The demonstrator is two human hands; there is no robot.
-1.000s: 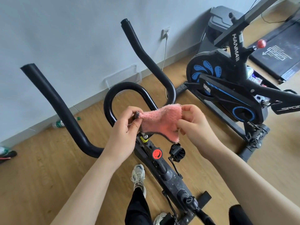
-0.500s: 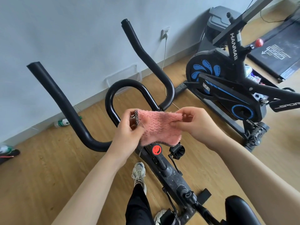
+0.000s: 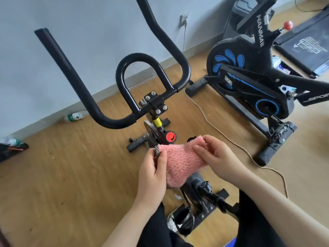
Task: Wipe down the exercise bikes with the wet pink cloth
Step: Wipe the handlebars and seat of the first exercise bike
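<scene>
Both hands pinch opposite edges of the pink cloth (image 3: 179, 162), left hand (image 3: 152, 172) and right hand (image 3: 218, 157) spreading it flat above the bike frame (image 3: 199, 186), probably to present a clean wiping face.

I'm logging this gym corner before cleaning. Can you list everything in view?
pink cloth: one, pink, held over the near bike's frame
near exercise bike: one, black, directly in front of the person
red knob: one, red, on the near bike's frame below the handlebars
second exercise bike: one, black and blue, to the right
treadmill: one, black, far right corner
plastic bottle: one, clear with green label, on the floor by the wall, left
wall socket: one, white, on the wall
cable: one, beige, trailing across the floor between the bikes
left hand: one, pinches the cloth's left edge
right hand: one, holds the cloth's right edge
</scene>
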